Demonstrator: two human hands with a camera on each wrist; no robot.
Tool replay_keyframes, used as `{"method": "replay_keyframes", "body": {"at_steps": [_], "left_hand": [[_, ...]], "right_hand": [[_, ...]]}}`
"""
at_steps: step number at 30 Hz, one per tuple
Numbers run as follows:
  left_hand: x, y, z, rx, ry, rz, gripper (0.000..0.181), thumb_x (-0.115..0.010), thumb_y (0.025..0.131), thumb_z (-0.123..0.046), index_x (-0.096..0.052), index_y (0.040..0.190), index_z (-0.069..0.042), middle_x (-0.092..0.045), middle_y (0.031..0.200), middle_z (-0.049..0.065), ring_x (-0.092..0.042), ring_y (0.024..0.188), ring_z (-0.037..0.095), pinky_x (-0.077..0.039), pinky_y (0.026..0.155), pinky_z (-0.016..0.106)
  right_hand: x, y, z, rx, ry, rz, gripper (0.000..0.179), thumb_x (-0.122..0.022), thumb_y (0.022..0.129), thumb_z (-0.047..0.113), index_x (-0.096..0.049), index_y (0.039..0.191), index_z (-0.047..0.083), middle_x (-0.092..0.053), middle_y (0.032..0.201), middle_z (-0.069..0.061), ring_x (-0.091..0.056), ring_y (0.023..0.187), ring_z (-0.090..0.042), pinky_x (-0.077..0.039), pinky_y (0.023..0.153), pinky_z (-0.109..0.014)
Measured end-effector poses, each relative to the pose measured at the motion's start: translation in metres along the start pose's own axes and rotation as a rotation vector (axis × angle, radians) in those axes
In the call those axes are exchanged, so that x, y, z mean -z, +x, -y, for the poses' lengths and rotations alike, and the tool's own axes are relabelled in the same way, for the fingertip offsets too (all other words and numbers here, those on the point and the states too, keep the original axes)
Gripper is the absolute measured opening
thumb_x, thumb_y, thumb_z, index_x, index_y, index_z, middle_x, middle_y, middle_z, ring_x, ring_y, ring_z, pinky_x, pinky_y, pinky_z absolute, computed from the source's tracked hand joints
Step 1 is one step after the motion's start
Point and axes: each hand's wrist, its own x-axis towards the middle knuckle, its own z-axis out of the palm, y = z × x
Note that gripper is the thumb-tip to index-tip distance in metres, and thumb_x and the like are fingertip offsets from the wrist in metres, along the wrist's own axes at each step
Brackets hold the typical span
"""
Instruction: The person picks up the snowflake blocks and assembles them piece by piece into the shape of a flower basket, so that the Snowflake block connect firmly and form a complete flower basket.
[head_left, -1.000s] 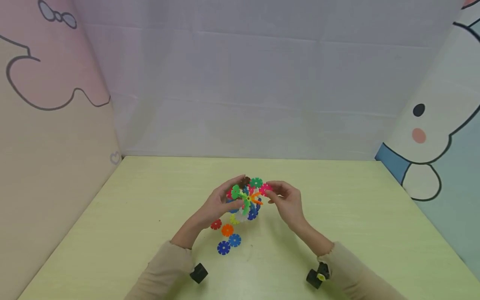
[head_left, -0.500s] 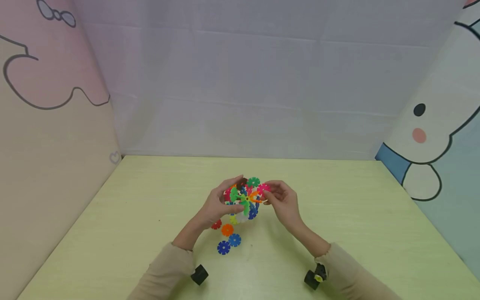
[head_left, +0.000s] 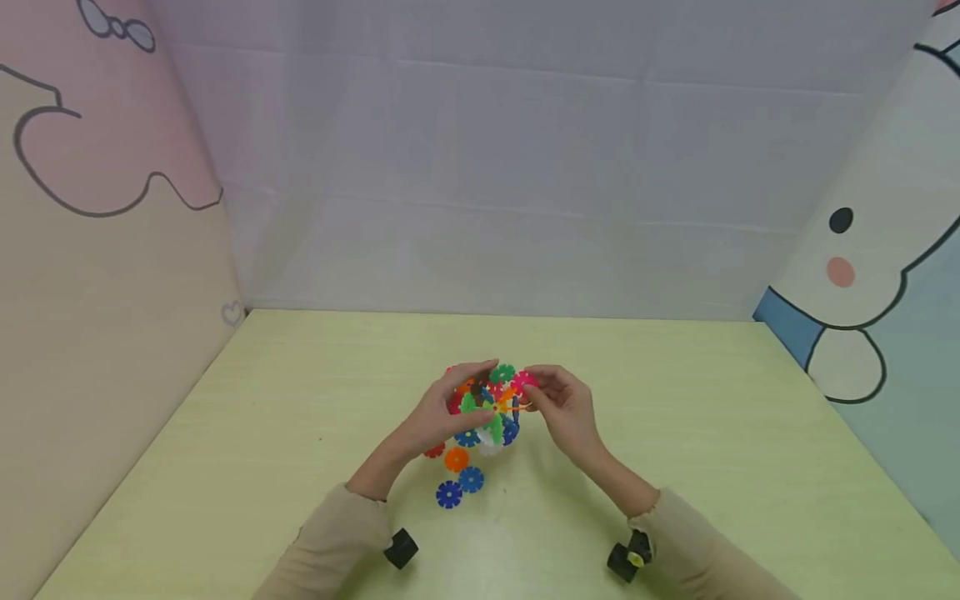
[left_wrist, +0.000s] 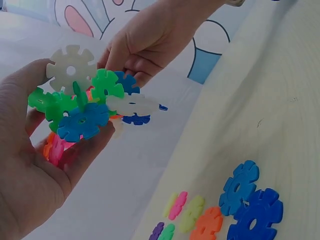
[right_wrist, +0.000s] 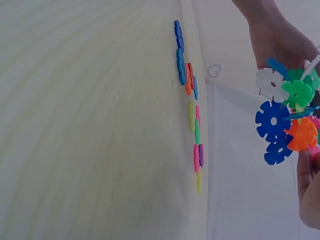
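Head view: above the bench (head_left: 637,375), the cluster (head_left: 495,427) lies between the left hand (head_left: 441,412), gripping its left side, and the right hand (head_left: 567,413), pinching the pink disc (head_left: 523,382) at the cluster's far-right edge.

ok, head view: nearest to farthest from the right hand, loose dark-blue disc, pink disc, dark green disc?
1. Pink disc: at the right hand's fingertips.
2. Dark green disc: left of the pink one, at the cluster's far edge.
3. Loose dark-blue disc: farther left, on the table.
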Motion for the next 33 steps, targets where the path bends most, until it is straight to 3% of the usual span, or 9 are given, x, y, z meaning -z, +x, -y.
{"method": "replay_keyframes", "body": {"at_steps": [9,14,19,23,27,33], "left_hand": [[-0.005,0.000,-0.005,0.014,-0.075,0.006,0.064,-0.069,0.079,-0.016,-0.041,0.136,-0.019,-0.043,0.132,0.004,-0.043,0.116,0.022,-0.047,0.087,0.032],[-0.008,0.000,-0.002,-0.007,-0.067,0.007,0.059,-0.065,0.082,-0.011,-0.042,0.136,-0.014,-0.050,0.125,0.007,-0.047,0.106,0.022,-0.046,0.085,0.033],[-0.010,0.000,0.001,-0.032,-0.057,0.023,0.058,-0.061,0.082,-0.009,-0.040,0.136,-0.010,-0.051,0.122,0.011,-0.047,0.101,0.022,-0.044,0.085,0.035],[-0.011,-0.001,0.003,-0.029,-0.089,0.018,0.058,-0.060,0.083,-0.009,-0.039,0.136,-0.009,-0.052,0.121,0.012,-0.047,0.102,0.022,-0.044,0.085,0.032],[-0.014,-0.002,0.005,-0.049,-0.175,-0.006,0.056,-0.060,0.081,-0.005,-0.042,0.133,-0.003,-0.051,0.122,0.017,-0.048,0.105,0.026,-0.045,0.087,0.028],[-0.021,-0.002,0.006,-0.064,-0.237,-0.083,0.052,-0.058,0.077,0.001,-0.046,0.128,0.003,-0.052,0.119,0.020,-0.049,0.105,0.030,-0.047,0.085,0.025]], "right_hand": [[0.004,0.001,0.001,0.018,0.010,0.034,0.020,-0.059,0.084,-0.003,-0.058,0.103,-0.010,-0.062,0.088,-0.027,-0.063,0.069,-0.013,-0.055,0.063,-0.028],[0.005,-0.002,0.001,0.032,-0.062,0.079,0.018,-0.059,0.084,-0.003,-0.060,0.102,-0.008,-0.064,0.085,-0.023,-0.063,0.067,-0.017,-0.054,0.064,-0.024],[0.004,-0.005,0.015,0.062,-0.085,0.093,0.018,-0.057,0.083,-0.010,-0.059,0.100,-0.011,-0.063,0.084,-0.025,-0.062,0.065,-0.025,-0.054,0.063,-0.023],[0.003,-0.005,0.020,0.080,-0.075,0.101,0.018,-0.055,0.083,-0.012,-0.057,0.101,-0.014,-0.062,0.085,-0.028,-0.062,0.066,-0.024,-0.054,0.063,-0.024],[0.005,-0.005,0.010,0.079,-0.080,0.107,0.020,-0.056,0.084,-0.009,-0.059,0.103,-0.010,-0.063,0.085,-0.024,-0.063,0.067,-0.022,-0.054,0.063,-0.026],[0.008,-0.005,-0.001,0.088,-0.248,0.115,0.022,-0.059,0.086,0.005,-0.060,0.107,0.002,-0.067,0.082,-0.012,-0.066,0.071,-0.018,-0.054,0.061,-0.024]]}}
